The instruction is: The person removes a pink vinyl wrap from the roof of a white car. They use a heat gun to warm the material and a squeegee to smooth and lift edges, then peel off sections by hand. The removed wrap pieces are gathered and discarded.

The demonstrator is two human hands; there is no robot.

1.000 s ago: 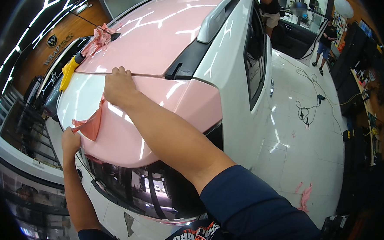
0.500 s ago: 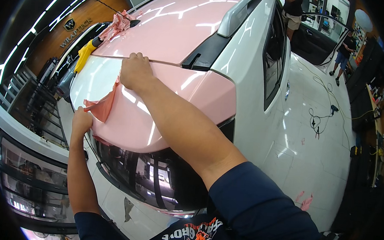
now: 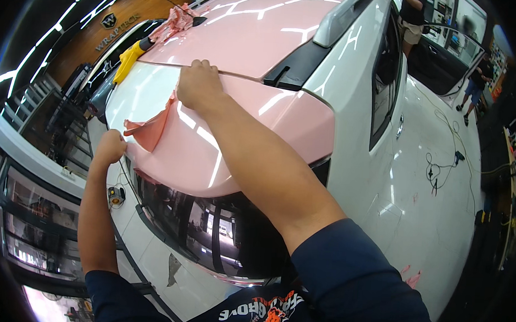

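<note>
Pinching pink film (image 3: pixel 150 133) in closed left fingers (image 3: pixel 118 139) and right fingers (image 3: pixel 196 71), wall lettering (image 3: pixel 118 33) beyond.

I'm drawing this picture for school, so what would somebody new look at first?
Probably the big pink-and-white car filling the middle. Next, perhaps the loose pink flap at its rear, stretching between the person's left hand and right hand. The bright yellow tool stands out too, at upper left, just below some crumpled pink film.
</note>
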